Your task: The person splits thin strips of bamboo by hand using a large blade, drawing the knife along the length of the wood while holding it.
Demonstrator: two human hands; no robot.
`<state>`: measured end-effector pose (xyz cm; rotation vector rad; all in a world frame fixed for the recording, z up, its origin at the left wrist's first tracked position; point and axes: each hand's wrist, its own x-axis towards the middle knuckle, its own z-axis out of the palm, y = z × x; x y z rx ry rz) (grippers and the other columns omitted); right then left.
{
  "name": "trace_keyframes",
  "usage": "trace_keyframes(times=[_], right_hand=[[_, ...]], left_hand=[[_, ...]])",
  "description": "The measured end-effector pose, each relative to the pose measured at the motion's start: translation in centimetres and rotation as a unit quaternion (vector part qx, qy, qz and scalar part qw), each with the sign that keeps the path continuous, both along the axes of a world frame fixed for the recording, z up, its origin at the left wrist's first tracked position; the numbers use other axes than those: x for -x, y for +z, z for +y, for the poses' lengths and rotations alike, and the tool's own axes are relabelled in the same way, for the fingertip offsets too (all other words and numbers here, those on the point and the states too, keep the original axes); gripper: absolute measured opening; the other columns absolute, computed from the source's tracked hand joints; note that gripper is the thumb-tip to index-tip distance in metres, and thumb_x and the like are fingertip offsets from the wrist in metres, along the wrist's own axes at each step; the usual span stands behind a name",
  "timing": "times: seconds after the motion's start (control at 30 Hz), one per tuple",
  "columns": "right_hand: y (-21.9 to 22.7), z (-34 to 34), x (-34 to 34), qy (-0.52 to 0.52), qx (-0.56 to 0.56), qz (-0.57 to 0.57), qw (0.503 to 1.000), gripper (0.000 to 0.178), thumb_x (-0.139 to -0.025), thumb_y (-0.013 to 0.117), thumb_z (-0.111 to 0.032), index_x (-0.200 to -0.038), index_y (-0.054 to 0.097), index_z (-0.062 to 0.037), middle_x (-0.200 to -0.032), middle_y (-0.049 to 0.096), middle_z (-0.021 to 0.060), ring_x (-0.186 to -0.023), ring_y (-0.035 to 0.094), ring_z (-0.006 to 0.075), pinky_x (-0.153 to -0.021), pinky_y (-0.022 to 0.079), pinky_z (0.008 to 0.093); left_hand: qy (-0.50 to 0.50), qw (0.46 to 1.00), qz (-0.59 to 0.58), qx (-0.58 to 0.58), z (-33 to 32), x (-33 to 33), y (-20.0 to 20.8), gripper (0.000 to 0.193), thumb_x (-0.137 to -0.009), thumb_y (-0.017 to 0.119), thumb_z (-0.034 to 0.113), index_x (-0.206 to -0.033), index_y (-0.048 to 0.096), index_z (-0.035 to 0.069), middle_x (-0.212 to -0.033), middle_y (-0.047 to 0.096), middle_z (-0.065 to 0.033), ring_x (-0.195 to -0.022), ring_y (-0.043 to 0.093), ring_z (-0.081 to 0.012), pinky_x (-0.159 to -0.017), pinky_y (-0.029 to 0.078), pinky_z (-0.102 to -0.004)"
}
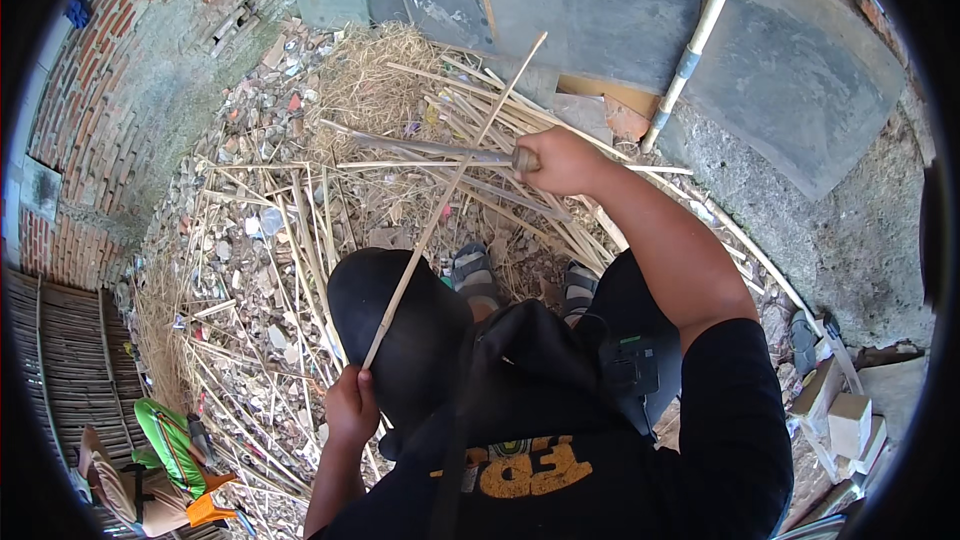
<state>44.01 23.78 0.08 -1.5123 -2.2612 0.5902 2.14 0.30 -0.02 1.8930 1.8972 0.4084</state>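
Note:
My left hand (352, 406) is closed round the lower end of a long, thin bamboo strip (418, 250). The strip slants up across my dark-covered left knee to the far side. A machete (430, 147) is gripped by its round handle in my right hand (560, 161). Its long blade points left and crosses the bamboo strip in the upper middle of the view. Whether blade and strip touch, I cannot tell. Both fists are apart, the left one near my body and the right one farther out.
Several bamboo strips (590, 225) lie piled ahead and to the right. Dry straw-like shavings (375, 80) cover the rubble ground beyond. A pale pole (697, 40) leans by the grey wall. At lower right are wooden blocks (850, 425); a person in green (170, 445) is at lower left.

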Motion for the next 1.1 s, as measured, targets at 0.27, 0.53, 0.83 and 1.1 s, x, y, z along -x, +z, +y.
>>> trace_keyframes(times=[0.27,0.53,0.83,1.1], right_hand=[[-1.3,-0.5,1.8,0.070,0.000,-0.013,0.997,0.024,-0.079,0.073,-0.022,-0.097,0.067,-0.0074,-0.077,0.067,0.0154,-0.077,0.067,0.0354,-0.070,0.052,0.0466],[-1.2,-0.6,2.7,0.042,-0.021,0.005,0.999,0.018,-0.076,0.071,-0.017,-0.091,0.067,-0.0090,-0.075,0.066,0.0142,-0.074,0.066,0.0353,-0.068,0.052,0.0459],[-1.2,-0.2,2.8,0.007,0.024,0.042,0.999,0.027,-0.074,0.071,-0.017,-0.099,0.067,-0.0089,-0.082,0.068,0.0155,-0.079,0.067,0.0366,-0.070,0.052,0.0466],[-2.4,1.2,0.0,0.012,-0.030,0.013,0.999,0.028,-0.075,0.069,-0.017,-0.100,0.067,-0.0053,-0.081,0.067,0.0197,-0.079,0.067,0.0377,-0.073,0.054,0.0470]], left_hand=[[-0.024,1.000,0.019,0.000,0.1,0.6,-0.6,0.030,-0.105,0.045,0.026,-0.089,0.055,0.003,-0.066,0.059,-0.0239,-0.065,0.060,-0.0490,-0.056,0.043,-0.0534],[-0.037,0.999,0.000,0.022,0.8,0.8,0.5,0.032,-0.105,0.045,0.026,-0.087,0.054,0.001,-0.067,0.059,-0.0252,-0.067,0.060,-0.0496,-0.058,0.044,-0.0520],[-0.045,0.997,-0.044,0.036,1.5,0.9,0.2,0.036,-0.106,0.042,0.026,-0.083,0.052,0.000,-0.064,0.056,-0.0256,-0.064,0.057,-0.0496,-0.056,0.041,-0.0521],[-0.024,1.000,0.010,-0.004,1.2,-0.2,-0.4,0.042,-0.106,0.038,0.033,-0.085,0.053,0.001,-0.067,0.057,-0.0253,-0.066,0.059,-0.0489,-0.058,0.042,-0.0532]])
